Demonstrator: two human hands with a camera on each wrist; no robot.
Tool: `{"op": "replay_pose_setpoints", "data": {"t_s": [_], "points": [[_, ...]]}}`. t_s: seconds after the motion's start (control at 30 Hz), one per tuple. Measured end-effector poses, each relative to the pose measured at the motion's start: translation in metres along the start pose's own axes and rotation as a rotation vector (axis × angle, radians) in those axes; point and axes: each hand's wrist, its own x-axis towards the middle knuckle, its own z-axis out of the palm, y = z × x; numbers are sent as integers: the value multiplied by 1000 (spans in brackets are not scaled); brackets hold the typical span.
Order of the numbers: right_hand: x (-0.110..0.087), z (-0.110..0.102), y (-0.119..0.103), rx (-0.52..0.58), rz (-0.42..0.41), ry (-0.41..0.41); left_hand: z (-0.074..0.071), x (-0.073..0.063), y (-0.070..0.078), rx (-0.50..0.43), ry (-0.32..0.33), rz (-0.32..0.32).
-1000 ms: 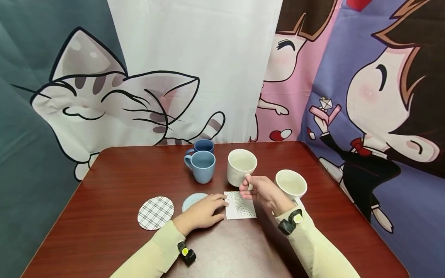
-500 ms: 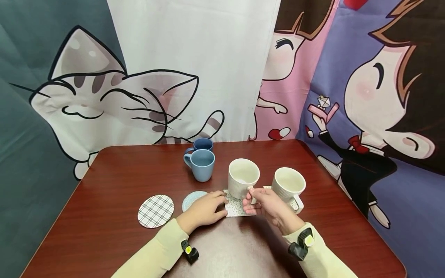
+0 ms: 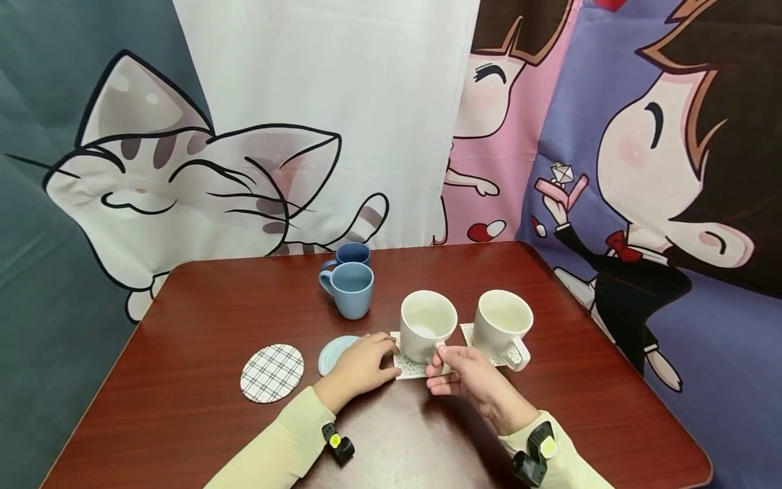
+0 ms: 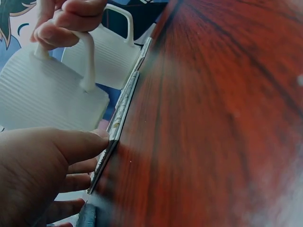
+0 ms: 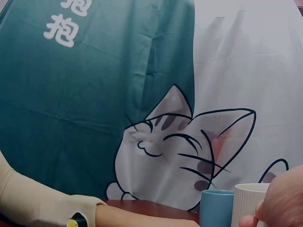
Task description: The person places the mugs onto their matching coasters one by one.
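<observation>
My right hand point(image 3: 473, 384) pinches the handle of a white ribbed mug point(image 3: 420, 345) over a speckled square coaster point(image 3: 411, 370). In the left wrist view the mug point(image 4: 52, 94) is very close to the coaster point(image 4: 124, 106); I cannot tell whether its base touches. My left hand point(image 3: 360, 367) has its fingers loosely extended, fingertips at the coaster's left edge. Under that hand a round pale blue coaster point(image 3: 331, 353) is partly covered. A second white ribbed mug point(image 3: 496, 329) stands to the right on another speckled square coaster point(image 3: 467, 331).
Behind, a light blue mug point(image 3: 353, 293) stands in front of a dark blue mug point(image 3: 356, 252). A round plaid coaster point(image 3: 271, 373) lies at the left of the brown table point(image 3: 183, 380). A cartoon-printed cloth point(image 3: 391, 122) hangs beyond the table's far edge.
The right hand has brought the white mug toward me, from behind the square coaster to over it. The left hand has stayed nearly still at the coaster's edge.
</observation>
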Motion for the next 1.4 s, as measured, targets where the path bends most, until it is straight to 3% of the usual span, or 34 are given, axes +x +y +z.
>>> {"op": "replay_pose_setpoints", "data": {"t_s": [0.37,0.83,1.2,1.33,1.4], "points": [[1,3,9,22,3,-2,0,-4,0,-17,8,-26],[5,13,12,-26,6,7,0,-3,1,-10,23,-19],[5,21,13,24,-1,-45,3,0,0,3,23,-27],[7,18,16,-9,-11,-62,1,0,2,-7,25,-31],[7,13,18,-53,-16,-32,0,0,3,-19,20,-29]]}}
